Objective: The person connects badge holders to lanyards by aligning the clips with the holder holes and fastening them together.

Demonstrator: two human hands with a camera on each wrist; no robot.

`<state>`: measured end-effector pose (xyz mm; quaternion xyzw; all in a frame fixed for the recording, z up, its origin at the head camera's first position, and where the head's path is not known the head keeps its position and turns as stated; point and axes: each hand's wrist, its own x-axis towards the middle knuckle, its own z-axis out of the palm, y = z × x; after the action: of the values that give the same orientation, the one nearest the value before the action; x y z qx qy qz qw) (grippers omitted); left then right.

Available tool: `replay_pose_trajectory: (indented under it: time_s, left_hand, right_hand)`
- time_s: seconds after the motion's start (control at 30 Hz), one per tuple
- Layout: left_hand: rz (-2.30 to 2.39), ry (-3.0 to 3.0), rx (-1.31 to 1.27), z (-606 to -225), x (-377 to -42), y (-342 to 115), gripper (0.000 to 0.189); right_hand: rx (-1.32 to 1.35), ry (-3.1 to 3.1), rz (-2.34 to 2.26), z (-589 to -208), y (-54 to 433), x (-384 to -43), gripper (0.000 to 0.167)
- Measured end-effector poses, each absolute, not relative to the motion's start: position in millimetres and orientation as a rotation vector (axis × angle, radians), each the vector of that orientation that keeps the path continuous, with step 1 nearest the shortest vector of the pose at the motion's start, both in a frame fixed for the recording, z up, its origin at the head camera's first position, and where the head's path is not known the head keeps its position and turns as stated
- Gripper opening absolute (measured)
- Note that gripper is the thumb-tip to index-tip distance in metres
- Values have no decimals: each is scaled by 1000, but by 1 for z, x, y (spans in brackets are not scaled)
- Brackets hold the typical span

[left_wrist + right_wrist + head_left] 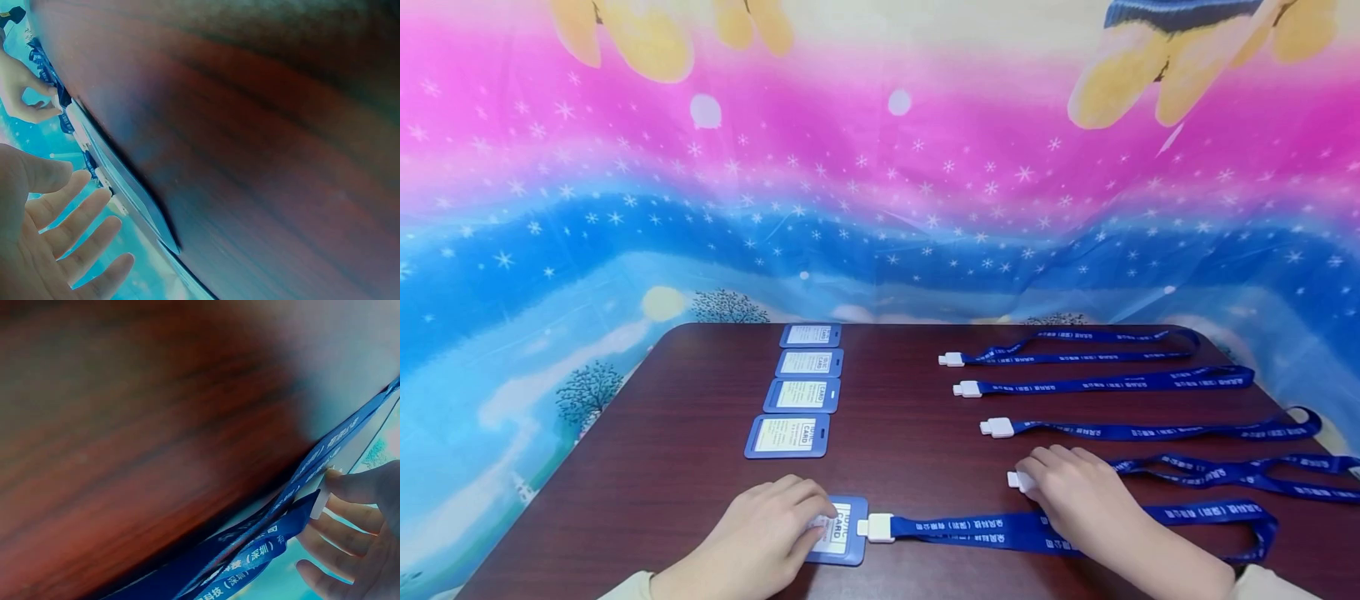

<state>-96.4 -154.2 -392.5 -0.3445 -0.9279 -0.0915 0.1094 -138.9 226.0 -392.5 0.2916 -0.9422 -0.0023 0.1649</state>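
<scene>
My left hand (767, 537) hovers over a blue card holder (852, 550) at the table's front. Its fingers are apart and loosely extended in the left wrist view, holding nothing. A white clip (881, 527) on a dark blue lanyard (955, 532) meets that holder's slotted end. My right hand (1086, 492) pinches the white clip (1019, 481) of another blue lanyard (1195, 475) between thumb and fingers. In the right wrist view, the thumb lies at this white clip (320, 503), and the printed strap trails away from it. The right forearm passes over the front lanyard.
Several more blue card holders (787, 436) lie in a column at the left of the dark wooden table (895, 417). Right of them, three lanyards (1097, 431) are laid out in rows, clips facing left. A printed cloth (880, 183) hangs behind the far edge.
</scene>
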Motion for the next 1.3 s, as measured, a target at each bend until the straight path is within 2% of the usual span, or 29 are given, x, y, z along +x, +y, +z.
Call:
replay_pose_trajectory:
  time_s: [0.83, 1.3]
  left_hand:
    - [-281, -2732, -1004, -392, -102, -153, 13]
    - [-320, -2798, -883, -388, -130, -161, 16]
  right_hand:
    - [981, -2698, -3, -386, 182, -159, 26]
    - [962, -2823, 59, -380, 153, -175, 20]
